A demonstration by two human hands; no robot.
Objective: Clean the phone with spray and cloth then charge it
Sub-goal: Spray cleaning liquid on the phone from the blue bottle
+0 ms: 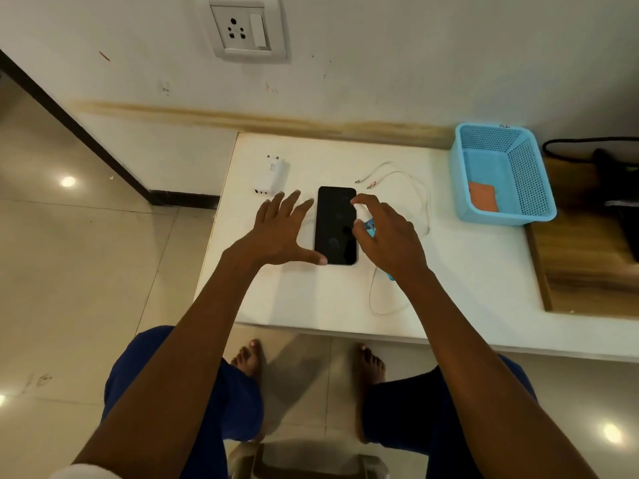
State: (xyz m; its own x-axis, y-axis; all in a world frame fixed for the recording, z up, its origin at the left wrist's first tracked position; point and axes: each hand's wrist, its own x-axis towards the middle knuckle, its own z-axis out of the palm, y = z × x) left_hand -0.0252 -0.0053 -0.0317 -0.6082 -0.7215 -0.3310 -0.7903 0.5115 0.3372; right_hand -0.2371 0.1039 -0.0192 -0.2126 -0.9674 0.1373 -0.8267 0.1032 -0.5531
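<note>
You are spraying: your right hand (387,236) grips the spray bottle (370,229) over the phone (336,225) mid-counter (449,271); left hand (283,229) fingers spread; next, cloth (483,201).

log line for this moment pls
stage: spraying | right hand: grips spray bottle by phone | left hand: open beside phone | cloth: in basket

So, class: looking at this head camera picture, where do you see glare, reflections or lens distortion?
In the head view, ceiling lights glare as bright spots on the glossy floor; the dark phone screen shows smudges and faint reflections; wide-angle distortion bends the table edge and tilts the wall socket; the right hand gripping the spray bottle looks slightly soft.
</note>
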